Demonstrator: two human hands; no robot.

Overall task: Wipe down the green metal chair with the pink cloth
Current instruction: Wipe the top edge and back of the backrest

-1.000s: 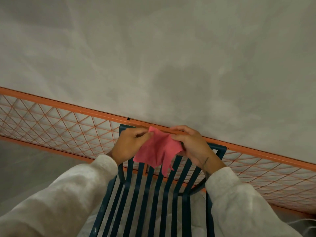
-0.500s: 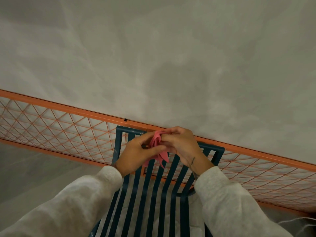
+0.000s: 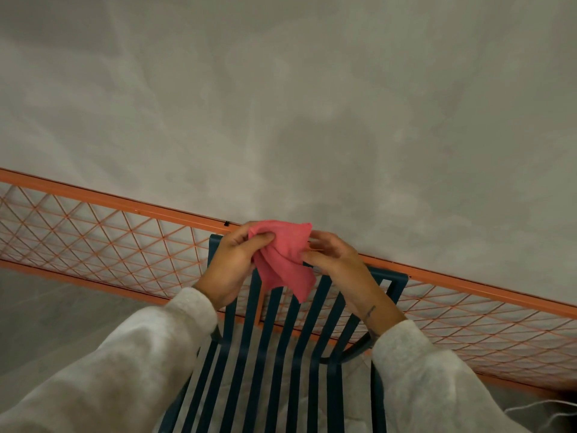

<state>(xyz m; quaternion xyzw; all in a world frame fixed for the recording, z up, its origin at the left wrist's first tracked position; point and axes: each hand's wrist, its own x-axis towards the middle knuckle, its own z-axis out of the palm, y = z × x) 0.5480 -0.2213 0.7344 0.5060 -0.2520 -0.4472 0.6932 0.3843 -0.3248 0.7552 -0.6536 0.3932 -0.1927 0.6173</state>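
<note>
The pink cloth [image 3: 284, 259] hangs loosely folded above the chair's backrest, held between both hands. My left hand [image 3: 231, 267] pinches its upper left edge with thumb and fingers. My right hand [image 3: 335, 260] grips its right side with the fingertips. Below them stands the dark green metal chair [image 3: 274, 354], its slatted back and seat running toward me, with the top rail partly hidden behind my hands and the cloth. The cloth does not touch the chair.
An orange metal mesh railing [image 3: 109, 239] runs diagonally behind the chair, from upper left to lower right. A grey plastered wall [image 3: 281, 104] fills the upper view. My pale sleeves cover the lower corners.
The cloth was bunched small between my hands half a second ago; now it is spread wider, raised a little, with a flap hanging down.
</note>
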